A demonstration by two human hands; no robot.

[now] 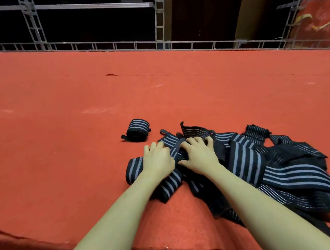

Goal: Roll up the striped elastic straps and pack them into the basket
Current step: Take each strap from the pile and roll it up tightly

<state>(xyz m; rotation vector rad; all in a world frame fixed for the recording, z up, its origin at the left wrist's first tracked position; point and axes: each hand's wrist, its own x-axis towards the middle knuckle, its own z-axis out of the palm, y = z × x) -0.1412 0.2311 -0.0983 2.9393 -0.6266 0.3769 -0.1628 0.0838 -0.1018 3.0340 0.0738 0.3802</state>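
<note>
Both our hands lie on the heap of striped straps (250, 163), which we take as our landmark on the red felt table (58, 119). Our left hand (158, 158) rests palm down at the heap's left end, its fingers bent over one strap (168, 182) that runs under the palm; whether the fingers truly grip that strap or only press on it we cannot tell, since the fingertips are hidden behind the knuckles. Our right hand (200, 154) sits just beside the left one, a little further into the heap, also palm down with the fingers curled onto the dark fabric, and again we cannot tell a grip from a press. Between the two hands a narrow dark band of the strap crosses slantwise. At the left end of the strap under our left hand the fabric curves round into a rounded fold (131, 171) that lies on the felt. The heap itself spreads from our hands to the right and toward the near edge of the table, many black straps with grey stripes lying crossed and overlapping, some of them blurred. Beyond the heap's left end, apart from it and from our hands, one rolled strap (137, 130) lies on its side on the felt, a short dark tab sticking out at its lower left. Far behind the heap, past the table's far edge, stands a metal shelving rack (93, 15) in the dark. No basket shows.
</note>
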